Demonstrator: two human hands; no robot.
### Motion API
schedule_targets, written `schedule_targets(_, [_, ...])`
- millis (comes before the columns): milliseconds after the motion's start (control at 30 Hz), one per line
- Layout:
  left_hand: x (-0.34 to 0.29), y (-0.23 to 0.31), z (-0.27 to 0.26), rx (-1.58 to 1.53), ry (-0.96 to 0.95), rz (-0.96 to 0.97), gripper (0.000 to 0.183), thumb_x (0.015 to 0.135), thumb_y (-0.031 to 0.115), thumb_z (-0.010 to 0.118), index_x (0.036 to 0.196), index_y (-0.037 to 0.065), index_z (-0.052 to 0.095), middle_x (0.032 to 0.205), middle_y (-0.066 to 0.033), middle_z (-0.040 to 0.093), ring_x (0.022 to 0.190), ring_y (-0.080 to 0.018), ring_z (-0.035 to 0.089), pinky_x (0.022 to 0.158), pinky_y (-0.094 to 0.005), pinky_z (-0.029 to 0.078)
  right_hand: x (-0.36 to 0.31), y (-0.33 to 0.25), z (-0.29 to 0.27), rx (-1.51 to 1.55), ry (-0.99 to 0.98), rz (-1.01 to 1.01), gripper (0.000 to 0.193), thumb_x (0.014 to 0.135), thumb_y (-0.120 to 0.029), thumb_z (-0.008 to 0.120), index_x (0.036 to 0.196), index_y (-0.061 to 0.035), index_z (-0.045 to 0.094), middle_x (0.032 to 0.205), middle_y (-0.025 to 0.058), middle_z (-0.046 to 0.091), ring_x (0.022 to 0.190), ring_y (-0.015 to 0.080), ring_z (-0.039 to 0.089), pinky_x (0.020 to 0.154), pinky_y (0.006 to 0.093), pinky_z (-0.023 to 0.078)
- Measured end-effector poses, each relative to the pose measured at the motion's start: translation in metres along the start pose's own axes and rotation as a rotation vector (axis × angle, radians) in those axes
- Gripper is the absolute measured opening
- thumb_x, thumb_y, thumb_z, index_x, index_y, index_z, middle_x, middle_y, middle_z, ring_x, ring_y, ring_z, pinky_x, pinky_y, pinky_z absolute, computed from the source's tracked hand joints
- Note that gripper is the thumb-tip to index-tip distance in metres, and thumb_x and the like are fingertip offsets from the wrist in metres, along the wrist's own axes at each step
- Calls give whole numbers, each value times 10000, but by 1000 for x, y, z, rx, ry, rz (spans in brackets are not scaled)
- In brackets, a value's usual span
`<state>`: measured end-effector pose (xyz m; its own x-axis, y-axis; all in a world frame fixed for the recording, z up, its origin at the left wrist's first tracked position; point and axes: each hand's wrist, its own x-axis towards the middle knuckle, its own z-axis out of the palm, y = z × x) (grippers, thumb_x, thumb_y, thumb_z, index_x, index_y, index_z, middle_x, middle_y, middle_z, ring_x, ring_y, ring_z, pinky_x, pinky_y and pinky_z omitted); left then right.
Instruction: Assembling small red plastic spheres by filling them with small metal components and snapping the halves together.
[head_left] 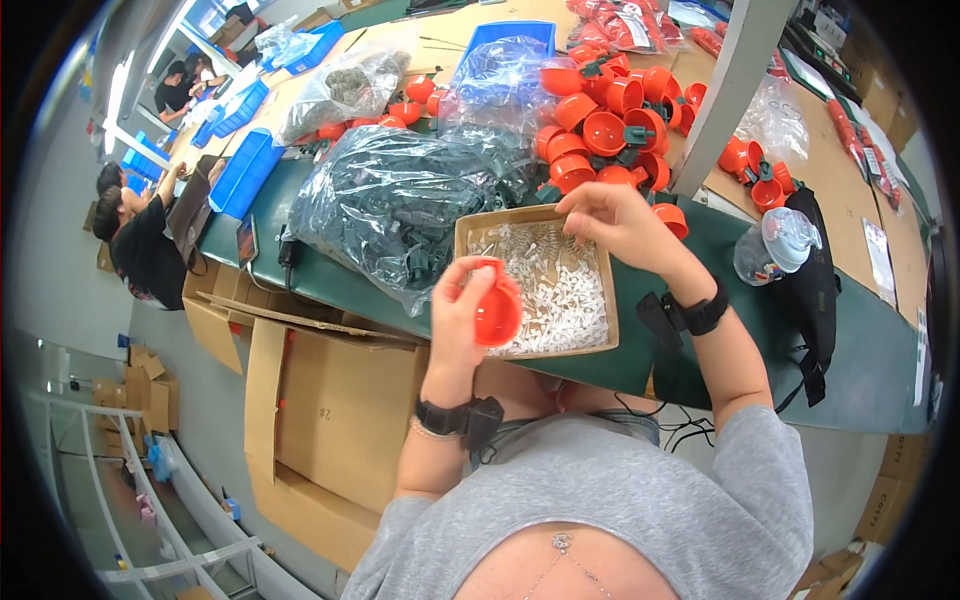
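The red cup (498,318) is partly hidden by the left grip (458,308).

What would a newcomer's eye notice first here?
Probably the heap of orange cups beyond the shallow box of white parts. The left hand holds a red cup at the box's left side; the right hand is at its far edge. Left of the box lies a clear bag.

The held cup (497,318) is red, small parts (570,312) white, the tabletop (868,350) dark green.
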<state>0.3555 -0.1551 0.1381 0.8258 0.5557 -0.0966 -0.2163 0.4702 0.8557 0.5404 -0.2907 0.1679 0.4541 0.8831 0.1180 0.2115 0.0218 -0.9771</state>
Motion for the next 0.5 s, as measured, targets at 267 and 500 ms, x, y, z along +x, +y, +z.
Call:
schedule_targets(267, [0,8,-18,-124,49,-95,157,871,200,543,946,63,538,799,-81,590,748,-208,599,642,-341,522,9,31,23,-1018,-41,-217,116,730,-70,613,837,-25,602,782,136,585,756,297,596,689,390,470])
schedule_targets(500, [-6,5,-30,-470,13,-222,312,871,305,433,1009,46,537,873,-95,577,851,-248,562,731,-375,485,1,22,52,-831,-339,-147,164,721,-164,665,813,-43,603,773,120,576,757,295,593,673,385,467])
